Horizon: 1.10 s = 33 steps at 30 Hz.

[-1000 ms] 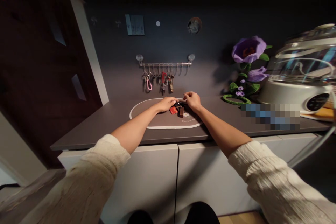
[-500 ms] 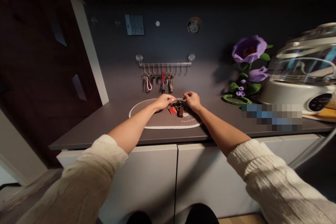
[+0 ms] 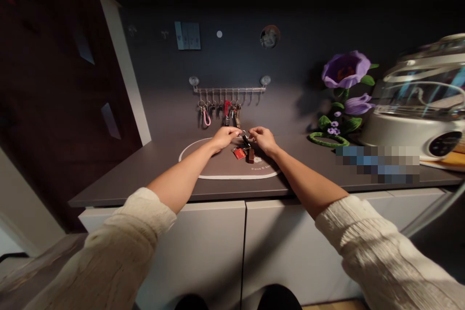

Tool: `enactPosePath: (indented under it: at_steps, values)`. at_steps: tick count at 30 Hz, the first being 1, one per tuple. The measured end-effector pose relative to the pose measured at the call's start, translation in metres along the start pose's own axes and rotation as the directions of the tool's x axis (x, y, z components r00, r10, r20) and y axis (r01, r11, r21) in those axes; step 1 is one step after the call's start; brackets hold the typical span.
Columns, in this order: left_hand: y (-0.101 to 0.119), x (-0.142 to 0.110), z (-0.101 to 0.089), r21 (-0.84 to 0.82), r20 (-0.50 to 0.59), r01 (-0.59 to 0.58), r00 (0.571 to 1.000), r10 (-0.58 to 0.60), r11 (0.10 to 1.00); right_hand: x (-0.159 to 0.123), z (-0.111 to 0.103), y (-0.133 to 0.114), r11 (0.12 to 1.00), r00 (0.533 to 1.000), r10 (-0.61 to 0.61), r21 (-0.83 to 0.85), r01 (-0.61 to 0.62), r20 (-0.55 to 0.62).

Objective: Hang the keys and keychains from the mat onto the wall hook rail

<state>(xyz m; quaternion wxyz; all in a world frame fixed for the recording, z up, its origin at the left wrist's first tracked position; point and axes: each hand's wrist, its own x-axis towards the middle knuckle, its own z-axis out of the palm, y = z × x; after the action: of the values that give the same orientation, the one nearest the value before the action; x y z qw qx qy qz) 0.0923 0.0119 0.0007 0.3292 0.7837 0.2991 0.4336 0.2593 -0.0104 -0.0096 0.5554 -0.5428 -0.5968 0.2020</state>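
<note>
The left hand (image 3: pixel 224 138) is pinching a small metal ring (image 3: pixel 243 133) with its fingertips. The right hand (image 3: pixel 264 139) is keeping its thumb and finger close together at the ring's right side; I cannot tell if it is holding on. A black key fob (image 3: pixel 246 141) is hanging under the ring, between the hands. A red tag (image 3: pixel 240 154) and a brown block (image 3: pixel 251 156) are lying on the mat (image 3: pixel 218 169), nearer. On the far wall, more keys are hanging from a hook rack (image 3: pixel 229 90). Purple flowers (image 3: pixel 346 70) are standing on the right.
</note>
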Motion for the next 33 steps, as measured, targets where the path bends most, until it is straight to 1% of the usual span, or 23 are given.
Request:
enactPosePath:
  at_steps: [4,6,11,19,27,30,33]
  values:
    - [0.002,0.0,-0.002,-0.04,-0.005,-0.01,1.0,0.01,0.999,-0.003,0.001,-0.006,0.994,0.997,-0.039,0.108,0.032,0.066]
    - [0.002,0.001,-0.003,-0.065,-0.001,-0.016,1.0,0.016,0.998,-0.005,0.002,-0.009,0.988,0.996,-0.051,0.149,0.038,0.079]
    - [0.003,0.003,-0.005,-0.116,-0.017,-0.027,1.0,0.026,0.993,-0.006,0.002,-0.013,0.981,0.994,-0.053,0.193,0.033,0.099]
    - [0.015,-0.001,-0.007,-0.132,-0.022,-0.043,0.999,0.041,0.99,-0.006,0.002,-0.015,0.971,0.988,-0.115,0.222,0.089,0.104]
    - [0.017,0.001,-0.006,-0.147,-0.009,-0.087,0.996,0.086,0.985,-0.007,0.0,-0.018,0.956,0.985,-0.144,0.272,0.114,0.091]
    - [0.017,0.002,-0.006,-0.166,-0.01,-0.114,0.993,0.114,0.98,-0.007,-0.001,-0.019,0.947,0.983,-0.168,0.288,0.139,0.079]
    - [0.017,0.002,-0.006,-0.162,-0.024,-0.165,0.986,0.163,0.973,-0.006,-0.002,-0.02,0.94,0.976,-0.207,0.29,0.18,0.066]
